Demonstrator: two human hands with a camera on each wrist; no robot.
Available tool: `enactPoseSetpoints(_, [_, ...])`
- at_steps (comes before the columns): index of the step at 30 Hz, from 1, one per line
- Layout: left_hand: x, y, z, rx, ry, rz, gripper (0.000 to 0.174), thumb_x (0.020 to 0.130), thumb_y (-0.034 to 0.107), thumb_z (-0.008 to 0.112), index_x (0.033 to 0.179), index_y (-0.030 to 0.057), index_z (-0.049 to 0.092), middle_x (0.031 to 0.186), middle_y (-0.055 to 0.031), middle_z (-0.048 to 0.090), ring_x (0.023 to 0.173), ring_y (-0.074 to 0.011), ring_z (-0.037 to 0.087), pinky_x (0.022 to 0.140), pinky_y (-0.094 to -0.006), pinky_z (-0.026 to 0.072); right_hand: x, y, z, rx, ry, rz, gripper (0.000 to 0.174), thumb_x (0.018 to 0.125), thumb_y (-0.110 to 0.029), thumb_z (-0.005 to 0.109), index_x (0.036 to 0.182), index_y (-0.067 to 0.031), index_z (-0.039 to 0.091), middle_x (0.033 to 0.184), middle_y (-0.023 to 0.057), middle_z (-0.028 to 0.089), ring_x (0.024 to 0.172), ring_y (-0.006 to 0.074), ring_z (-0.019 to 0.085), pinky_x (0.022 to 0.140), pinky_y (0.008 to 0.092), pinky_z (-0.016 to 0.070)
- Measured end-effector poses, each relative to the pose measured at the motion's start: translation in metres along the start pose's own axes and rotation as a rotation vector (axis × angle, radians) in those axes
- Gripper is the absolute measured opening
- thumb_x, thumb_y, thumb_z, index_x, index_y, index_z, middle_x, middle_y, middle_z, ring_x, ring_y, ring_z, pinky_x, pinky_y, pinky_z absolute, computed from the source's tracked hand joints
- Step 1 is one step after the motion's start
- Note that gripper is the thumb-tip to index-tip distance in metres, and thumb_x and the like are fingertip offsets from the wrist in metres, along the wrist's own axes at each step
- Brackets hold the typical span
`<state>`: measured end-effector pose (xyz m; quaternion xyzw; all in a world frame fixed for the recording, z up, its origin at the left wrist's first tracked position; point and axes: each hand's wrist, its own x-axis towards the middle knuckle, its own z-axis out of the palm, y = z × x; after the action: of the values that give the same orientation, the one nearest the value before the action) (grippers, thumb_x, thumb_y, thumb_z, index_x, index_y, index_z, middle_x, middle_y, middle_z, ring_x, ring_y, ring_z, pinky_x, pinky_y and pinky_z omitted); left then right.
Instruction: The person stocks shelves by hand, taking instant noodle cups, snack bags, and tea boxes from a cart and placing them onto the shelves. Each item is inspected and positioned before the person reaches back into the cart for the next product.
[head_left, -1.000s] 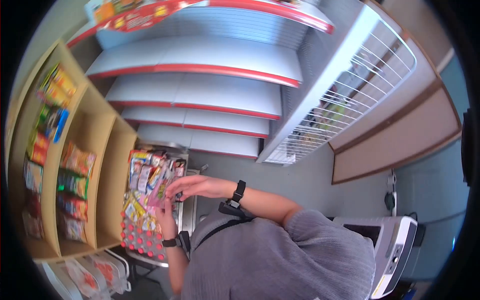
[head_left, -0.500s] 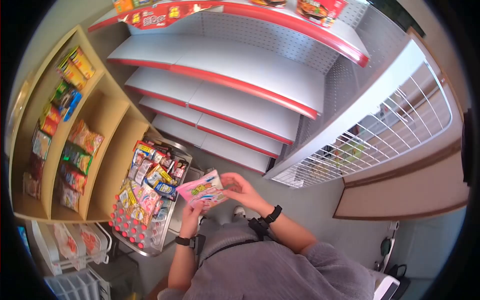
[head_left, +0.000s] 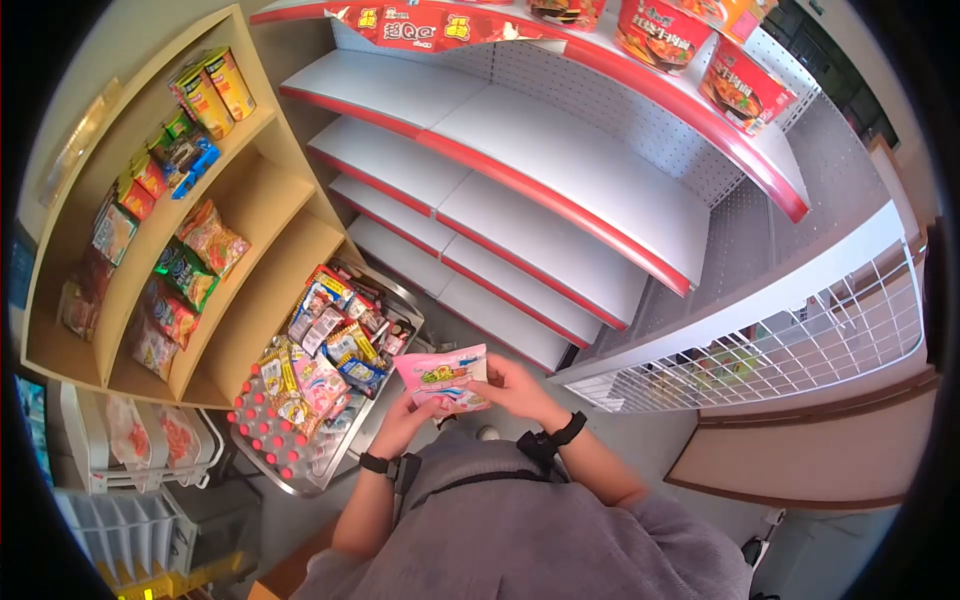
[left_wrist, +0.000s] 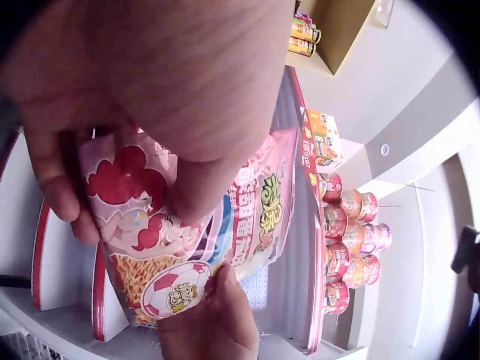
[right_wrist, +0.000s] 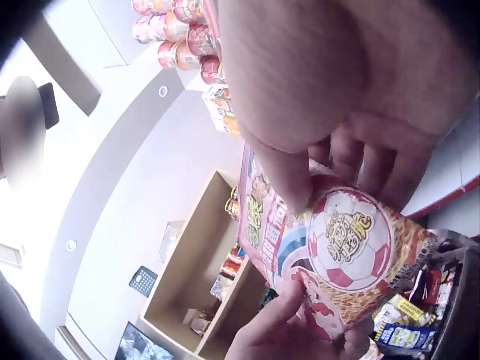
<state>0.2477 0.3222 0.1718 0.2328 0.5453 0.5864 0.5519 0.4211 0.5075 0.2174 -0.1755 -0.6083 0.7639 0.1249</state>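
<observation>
A pink snack bag point(head_left: 432, 372) with green lettering is held by both hands in front of the grey shirt. My left hand point(head_left: 402, 425) grips its lower left part, thumb across the front. On the right side, my right hand point(head_left: 520, 390) pinches the bag between thumb and fingers. Close up, the left wrist view shows noodle pieces and a soccer ball printed on the bag point(left_wrist: 135, 274). Just left of the hands, a metal tray point(head_left: 345, 455) carries many snack packets point(head_left: 322, 335) and bottles with red caps point(head_left: 268, 440).
To the left stands a wooden shelf unit point(head_left: 275, 245) with snack bags and yellow cans point(head_left: 205, 105). Ahead are white shelves point(head_left: 560, 185) with red edges; instant noodle tubs point(head_left: 660, 35) stand on the top one. A white wire rack point(head_left: 800, 340) juts out at right.
The pink bag came away from the tray toward the body, held in both hands, and its front now faces up more squarely. The head view has swung, bringing the noodle tubs into sight.
</observation>
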Motion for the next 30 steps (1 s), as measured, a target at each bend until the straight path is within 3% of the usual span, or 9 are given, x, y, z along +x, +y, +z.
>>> enactPoseSetpoints(4, [0.03,0.014,-0.009,-0.017,-0.08,0.078,0.037,0.102,0.015,0.061,0.135,0.0003,0.056,0.119,-0.0078,0.07,0.11,-0.0169,0.067,0.094,-0.0327,0.0536,0.025,-0.018,-0.021,-0.148,0.044,-0.023,0.032,0.098,-0.009,0.067,0.128,0.0013,0.057,0.116,0.0056,0.069,0.104,0.0105,0.065,0.09,0.0296,0.0545])
enactPoseSetpoints(6, [0.043,0.027,-0.012,-0.146,-0.175,0.077,0.041,0.103,0.015,0.059,0.14,0.0007,0.052,0.124,-0.0101,0.068,0.111,-0.0198,0.067,0.095,-0.034,0.0535,0.036,-0.021,-0.031,-0.15,0.07,0.032,0.033,0.099,-0.007,0.066,0.13,0.0018,0.056,0.119,0.0063,0.069,0.107,0.0111,0.065,0.092,0.0297,0.0539])
enactPoseSetpoints(8, [0.051,0.034,-0.017,-0.144,-0.172,0.078,0.043,0.104,0.016,0.056,0.144,0.0011,0.048,0.128,-0.0122,0.065,0.112,-0.0226,0.066,0.096,-0.0348,0.0531,0.045,-0.03,-0.035,-0.019,0.155,-0.056,0.035,0.099,-0.005,0.064,0.132,0.0021,0.055,0.122,0.0075,0.069,0.111,0.0122,0.064,0.096,0.03,0.0528])
enactPoseSetpoints(10, [0.052,0.042,-0.021,-0.166,-0.112,0.151,0.046,0.103,0.021,0.058,0.144,0.0021,0.047,0.134,-0.0128,0.062,0.117,-0.0268,0.064,0.099,-0.0387,0.0518,0.051,-0.035,-0.046,-0.009,0.161,-0.023,0.037,0.099,-0.003,0.063,0.134,0.0018,0.054,0.126,0.0087,0.068,0.114,0.0134,0.064,0.099,0.0306,0.0516])
enactPoseSetpoints(12, [0.053,0.04,-0.03,-0.194,-0.056,0.158,0.04,0.105,0.017,0.052,0.142,0.0019,0.049,0.132,-0.0149,0.064,0.114,-0.0251,0.066,0.098,-0.0355,0.0517,0.061,-0.045,-0.055,0.003,0.216,-0.113,0.038,0.099,-0.002,0.063,0.136,0.0014,0.054,0.126,0.0091,0.068,0.113,0.0138,0.065,0.098,0.0307,0.0517])
enactPoseSetpoints(19, [0.048,0.018,-0.068,-0.278,0.161,0.022,0.029,0.107,0.021,0.047,0.127,0.0036,0.057,0.125,-0.0147,0.068,0.108,-0.0219,0.067,0.093,-0.0321,0.0523,0.092,-0.087,-0.092,0.016,0.378,-0.199,0.034,0.097,-0.002,0.065,0.131,0.0028,0.057,0.122,0.0102,0.07,0.109,0.0142,0.066,0.095,0.0296,0.0526])
enactPoseSetpoints(23, [0.05,0.018,-0.063,-0.337,0.311,0.059,0.027,0.106,0.023,0.048,0.122,0.0041,0.058,0.117,-0.0127,0.07,0.104,-0.0202,0.068,0.09,-0.0312,0.0527,0.115,-0.107,-0.123,0.027,0.392,-0.215,0.034,0.098,-0.004,0.064,0.13,0.003,0.057,0.12,0.0102,0.07,0.107,0.0142,0.067,0.093,0.029,0.0536])
enactPoseSetpoints(28, [0.063,0.019,-0.045,-0.359,0.338,0.08,0.026,0.106,0.022,0.047,0.121,0.004,0.059,0.115,-0.0122,0.07,0.102,-0.0192,0.068,0.088,-0.0304,0.0526,0.165,-0.165,-0.174,0.003,0.436,-0.303,0.036,0.097,-0.008,0.066,0.13,0.002,0.057,0.122,0.0107,0.069,0.106,0.016,0.068,0.09,0.0315,0.056])
enactPoseSetpoints(30, [0.067,0.016,-0.039,-0.361,0.352,0.083,0.026,0.106,0.021,0.046,0.121,0.004,0.059,0.114,-0.0119,0.07,0.102,-0.0188,0.068,0.088,-0.0305,0.0525,0.19,-0.178,-0.208,-0.057,0.427,-0.248,0.038,0.096,-0.009,0.068,0.131,0.0021,0.057,0.121,0.0107,0.069,0.105,0.0167,0.068,0.088,0.0316,0.0566])
